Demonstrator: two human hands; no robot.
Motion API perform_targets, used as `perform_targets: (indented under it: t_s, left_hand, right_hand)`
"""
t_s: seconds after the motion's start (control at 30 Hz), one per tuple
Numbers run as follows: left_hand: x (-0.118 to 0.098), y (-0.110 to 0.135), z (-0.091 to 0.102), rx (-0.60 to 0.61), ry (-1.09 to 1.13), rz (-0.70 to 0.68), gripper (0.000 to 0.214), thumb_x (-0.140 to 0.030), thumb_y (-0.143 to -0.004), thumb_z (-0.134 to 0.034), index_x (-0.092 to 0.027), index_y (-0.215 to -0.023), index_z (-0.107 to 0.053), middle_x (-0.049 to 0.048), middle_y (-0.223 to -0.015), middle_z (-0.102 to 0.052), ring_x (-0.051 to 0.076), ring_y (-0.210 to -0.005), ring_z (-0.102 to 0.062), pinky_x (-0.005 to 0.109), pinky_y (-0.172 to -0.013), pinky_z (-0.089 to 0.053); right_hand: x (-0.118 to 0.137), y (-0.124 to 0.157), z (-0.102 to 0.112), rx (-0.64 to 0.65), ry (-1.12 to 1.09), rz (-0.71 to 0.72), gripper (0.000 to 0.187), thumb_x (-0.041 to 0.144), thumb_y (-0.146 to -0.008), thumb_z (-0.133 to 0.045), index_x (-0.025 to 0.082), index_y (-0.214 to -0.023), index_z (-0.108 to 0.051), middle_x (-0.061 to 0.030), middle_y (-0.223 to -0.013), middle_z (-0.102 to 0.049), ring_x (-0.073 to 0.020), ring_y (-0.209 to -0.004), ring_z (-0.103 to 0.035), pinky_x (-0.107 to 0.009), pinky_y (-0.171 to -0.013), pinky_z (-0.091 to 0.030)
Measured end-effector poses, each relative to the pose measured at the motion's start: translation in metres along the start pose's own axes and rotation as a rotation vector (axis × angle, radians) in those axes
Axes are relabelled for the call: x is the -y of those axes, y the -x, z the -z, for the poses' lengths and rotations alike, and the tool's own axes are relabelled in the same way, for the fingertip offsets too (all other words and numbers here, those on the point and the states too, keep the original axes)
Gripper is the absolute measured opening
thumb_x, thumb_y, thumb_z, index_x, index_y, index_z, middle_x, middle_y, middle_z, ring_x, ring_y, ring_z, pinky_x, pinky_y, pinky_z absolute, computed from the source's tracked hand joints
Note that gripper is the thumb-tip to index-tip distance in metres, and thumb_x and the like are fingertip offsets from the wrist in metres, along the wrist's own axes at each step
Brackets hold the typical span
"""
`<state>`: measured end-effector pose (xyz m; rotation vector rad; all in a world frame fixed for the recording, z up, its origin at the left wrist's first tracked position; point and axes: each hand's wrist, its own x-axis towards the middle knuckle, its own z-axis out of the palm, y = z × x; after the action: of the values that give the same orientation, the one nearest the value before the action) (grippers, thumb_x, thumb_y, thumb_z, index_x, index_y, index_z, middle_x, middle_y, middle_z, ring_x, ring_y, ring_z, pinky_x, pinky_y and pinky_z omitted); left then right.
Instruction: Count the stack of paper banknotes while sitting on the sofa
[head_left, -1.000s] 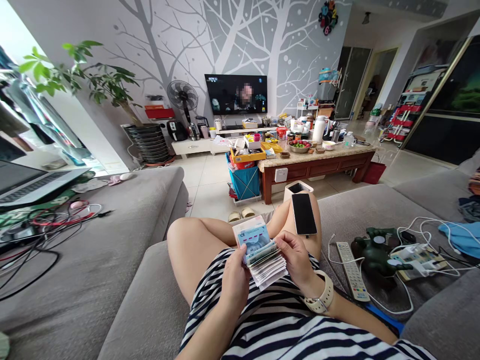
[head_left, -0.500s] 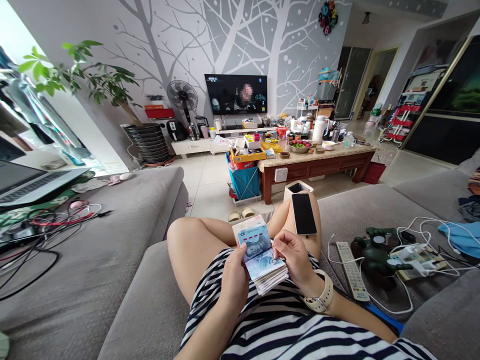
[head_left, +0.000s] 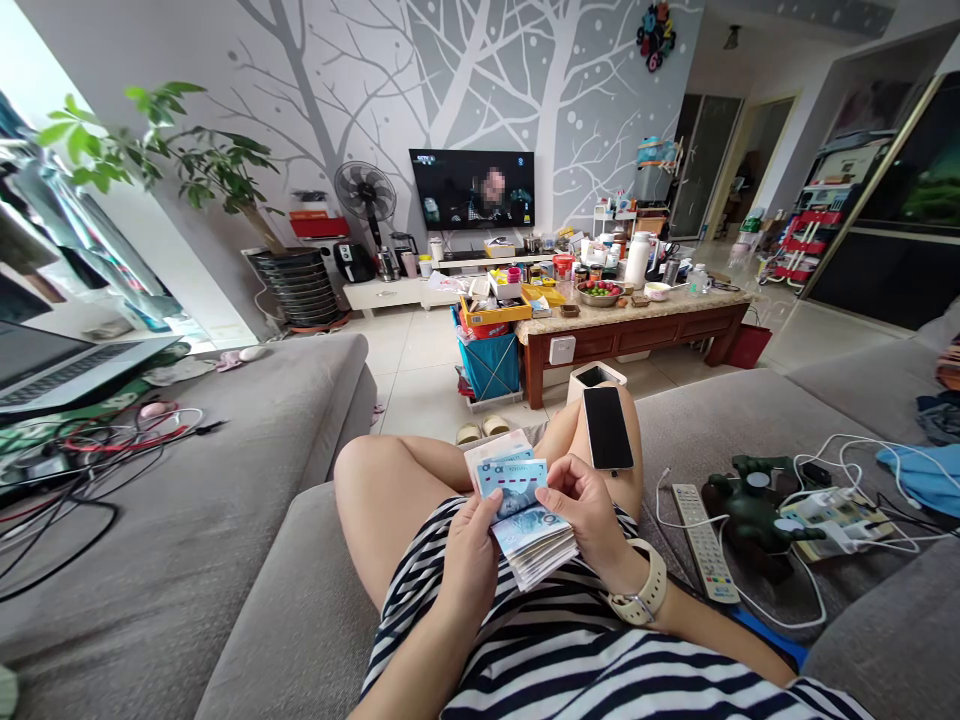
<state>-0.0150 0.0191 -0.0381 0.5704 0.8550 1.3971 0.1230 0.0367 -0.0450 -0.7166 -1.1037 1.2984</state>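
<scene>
I sit on a grey sofa with a thick stack of blue banknotes (head_left: 525,525) in my lap. My left hand (head_left: 472,555) grips the stack from the left, thumb pressed on the notes. My right hand (head_left: 589,515) pinches the top note at its right edge and folds it over; a pale watch sits on that wrist. A black phone (head_left: 607,427) lies face up on my right knee, just above the right hand.
A white remote (head_left: 703,540), a dark green toy (head_left: 750,505) and white cables lie on the sofa at right. A laptop (head_left: 52,365) and tangled cords sit on the left seat. A cluttered wooden coffee table (head_left: 637,325) and a television (head_left: 471,188) stand ahead.
The right hand has flipped through the notes: the top note was bent down, then lifted toward the far end of the stack. The left hand has kept its grip.
</scene>
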Motion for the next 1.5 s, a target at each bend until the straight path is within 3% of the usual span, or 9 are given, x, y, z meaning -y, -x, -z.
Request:
perform_targets:
  t_s: [0.2, 0.43, 0.67, 0.97, 1.5]
  left_hand:
    - [-0.001, 0.003, -0.002, 0.001, -0.015, 0.015, 0.028, -0.034, -0.066, -0.078, -0.017, -0.087, -0.074, 0.0053, -0.082, -0.076, 0.025, -0.078, -0.07, 0.034, -0.072, -0.054]
    - [-0.004, 0.006, -0.005, -0.011, -0.03, 0.024, 0.03, -0.032, -0.061, -0.08, -0.016, -0.086, -0.075, 0.0055, -0.084, -0.076, 0.026, -0.084, -0.07, 0.034, -0.077, -0.054]
    - [0.0, 0.001, 0.0, -0.061, -0.041, -0.006, 0.019, -0.038, -0.068, -0.072, -0.019, -0.071, -0.071, 0.0044, -0.079, -0.076, 0.026, -0.077, -0.069, 0.034, -0.074, -0.054]
    - [0.007, -0.005, 0.006, -0.033, -0.046, -0.042, 0.02, -0.037, -0.077, -0.064, -0.021, -0.082, -0.075, 0.005, -0.085, -0.077, 0.027, -0.082, -0.07, 0.035, -0.074, -0.054]
    - [0.003, -0.003, 0.004, -0.107, -0.063, -0.022, 0.027, -0.041, -0.071, -0.069, -0.016, -0.078, -0.073, 0.0063, -0.079, -0.076, 0.026, -0.077, -0.069, 0.035, -0.075, -0.053]
  right_hand:
    - [-0.005, -0.003, 0.0, -0.054, -0.041, -0.016, 0.032, 0.03, -0.07, -0.08, 0.022, -0.086, -0.054, 0.0052, -0.07, -0.052, -0.0118, -0.063, -0.047, -0.023, -0.059, -0.037]
    - [0.001, -0.002, 0.0, -0.027, -0.001, -0.024, 0.027, 0.039, -0.078, -0.072, 0.019, -0.072, -0.056, 0.004, -0.065, -0.051, -0.0107, -0.058, -0.043, -0.023, -0.056, -0.036]
    - [-0.002, -0.001, 0.001, -0.036, 0.04, -0.024, 0.03, 0.042, -0.078, -0.072, 0.019, -0.068, -0.055, 0.0043, -0.062, -0.051, -0.0114, -0.057, -0.044, -0.024, -0.055, -0.037]
    - [-0.003, 0.001, 0.001, -0.018, 0.007, -0.017, 0.028, 0.041, -0.078, -0.073, 0.018, -0.07, -0.059, 0.0034, -0.062, -0.055, -0.0115, -0.057, -0.046, -0.024, -0.056, -0.038]
    - [-0.002, 0.004, 0.0, 0.017, -0.011, -0.018, 0.027, 0.043, -0.077, -0.073, 0.02, -0.071, -0.063, 0.0016, -0.066, -0.058, -0.0133, -0.06, -0.049, -0.025, -0.059, -0.04]
